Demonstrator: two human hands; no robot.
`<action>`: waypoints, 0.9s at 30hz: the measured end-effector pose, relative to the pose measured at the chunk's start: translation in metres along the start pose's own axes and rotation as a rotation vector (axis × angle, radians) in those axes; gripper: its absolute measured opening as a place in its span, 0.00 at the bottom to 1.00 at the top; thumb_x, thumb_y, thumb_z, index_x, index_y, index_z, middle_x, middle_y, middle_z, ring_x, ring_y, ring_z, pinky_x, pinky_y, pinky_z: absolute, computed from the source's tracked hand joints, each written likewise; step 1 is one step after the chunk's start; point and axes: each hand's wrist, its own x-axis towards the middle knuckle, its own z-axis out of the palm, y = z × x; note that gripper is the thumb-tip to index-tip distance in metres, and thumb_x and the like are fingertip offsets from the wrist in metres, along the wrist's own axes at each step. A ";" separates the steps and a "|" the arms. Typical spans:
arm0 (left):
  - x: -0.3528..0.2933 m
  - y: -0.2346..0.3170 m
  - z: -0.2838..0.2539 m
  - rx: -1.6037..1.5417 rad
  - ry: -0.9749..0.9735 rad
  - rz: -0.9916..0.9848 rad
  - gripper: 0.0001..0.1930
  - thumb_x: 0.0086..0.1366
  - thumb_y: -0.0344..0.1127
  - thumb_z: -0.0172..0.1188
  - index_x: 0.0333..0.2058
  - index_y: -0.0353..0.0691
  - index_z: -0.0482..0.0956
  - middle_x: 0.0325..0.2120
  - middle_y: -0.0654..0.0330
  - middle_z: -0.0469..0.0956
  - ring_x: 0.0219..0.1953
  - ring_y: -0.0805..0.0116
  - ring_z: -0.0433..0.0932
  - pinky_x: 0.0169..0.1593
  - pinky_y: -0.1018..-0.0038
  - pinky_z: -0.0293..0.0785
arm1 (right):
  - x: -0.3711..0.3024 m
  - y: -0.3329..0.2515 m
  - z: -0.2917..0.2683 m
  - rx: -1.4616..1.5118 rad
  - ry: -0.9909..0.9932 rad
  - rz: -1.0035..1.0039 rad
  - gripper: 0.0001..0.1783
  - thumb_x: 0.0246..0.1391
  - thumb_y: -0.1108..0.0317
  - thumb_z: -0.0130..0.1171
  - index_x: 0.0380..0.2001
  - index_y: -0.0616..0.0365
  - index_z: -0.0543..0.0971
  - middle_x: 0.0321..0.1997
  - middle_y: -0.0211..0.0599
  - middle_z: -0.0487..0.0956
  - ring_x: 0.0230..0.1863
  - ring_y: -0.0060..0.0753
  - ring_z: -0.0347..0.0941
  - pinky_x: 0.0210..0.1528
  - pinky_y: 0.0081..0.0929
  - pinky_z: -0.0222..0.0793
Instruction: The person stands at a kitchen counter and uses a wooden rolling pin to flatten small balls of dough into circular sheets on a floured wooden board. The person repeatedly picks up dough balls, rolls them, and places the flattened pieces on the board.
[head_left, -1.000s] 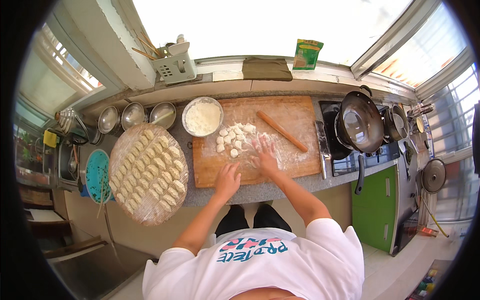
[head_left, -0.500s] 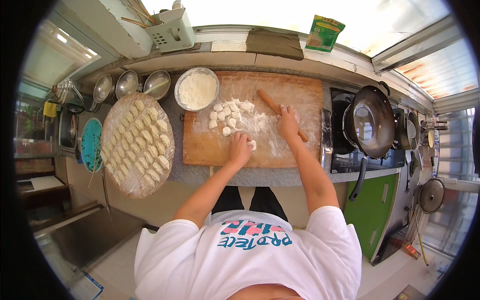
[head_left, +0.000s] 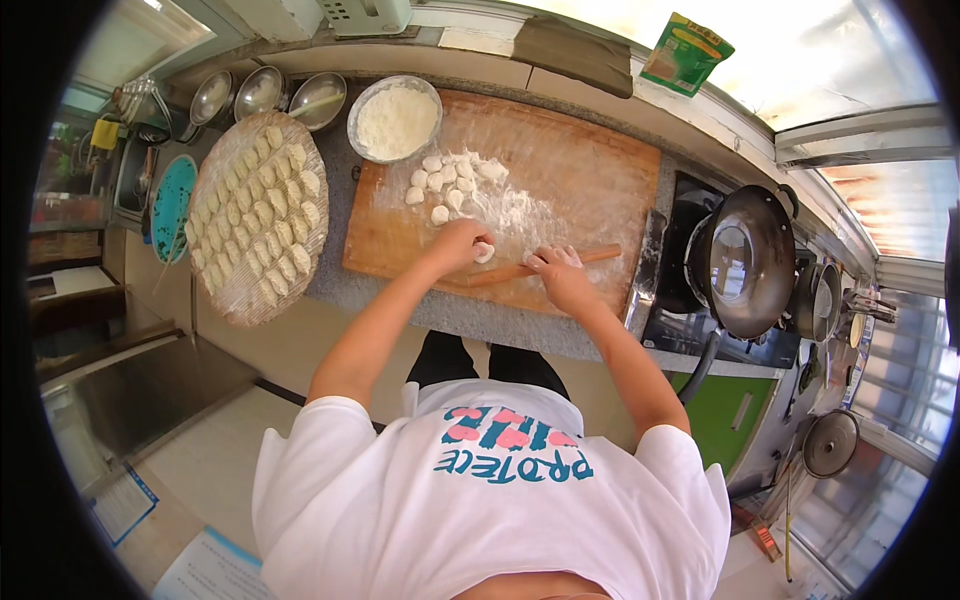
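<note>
On a floured wooden board (head_left: 560, 150), my left hand (head_left: 458, 246) pinches a small round piece of dough (head_left: 484, 252) by its edge. My right hand (head_left: 560, 274) lies over a wooden rolling pin (head_left: 602, 254), fingers bent onto it. The pin runs slantwise along the board's near side, its left part just below the dough piece. Beyond my left hand, several floured dough pieces (head_left: 435, 181) sit in a loose group amid scattered flour. A metal bowl of flour (head_left: 398, 120) stands by the board's far left corner.
Left of the board, a round tray (head_left: 318, 170) carries rows of filled dumplings. Metal bowls (head_left: 259, 92) line the wall behind it, and a turquoise basin (head_left: 175, 205) is farther left. A black wok (head_left: 745, 262) occupies the stove at right, its handle jutting toward me.
My right hand has drawn the rolling pin nearer, turning it from steeply slanted to nearly crosswise, beside the dough in my left hand. The whole view has tilted.
</note>
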 end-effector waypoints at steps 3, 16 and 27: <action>0.003 0.004 0.010 0.065 0.033 0.085 0.09 0.54 0.26 0.67 0.37 0.36 0.84 0.32 0.53 0.83 0.36 0.54 0.81 0.43 0.62 0.77 | 0.000 -0.002 0.005 -0.010 0.041 -0.012 0.21 0.51 0.77 0.55 0.49 0.48 0.82 0.49 0.35 0.77 0.55 0.46 0.72 0.60 0.45 0.64; -0.014 0.006 0.016 0.038 0.184 -0.028 0.09 0.55 0.24 0.66 0.36 0.35 0.84 0.32 0.53 0.81 0.35 0.56 0.81 0.42 0.63 0.77 | 0.031 -0.031 0.032 -0.092 0.231 0.215 0.37 0.61 0.49 0.58 0.68 0.56 0.67 0.69 0.46 0.69 0.72 0.51 0.61 0.70 0.57 0.56; -0.005 0.010 0.014 0.094 0.073 0.026 0.07 0.57 0.28 0.65 0.36 0.39 0.86 0.33 0.54 0.81 0.40 0.54 0.79 0.46 0.61 0.76 | 0.027 -0.031 0.045 -0.142 0.174 0.263 0.41 0.61 0.51 0.57 0.73 0.55 0.60 0.74 0.47 0.64 0.77 0.48 0.55 0.74 0.58 0.50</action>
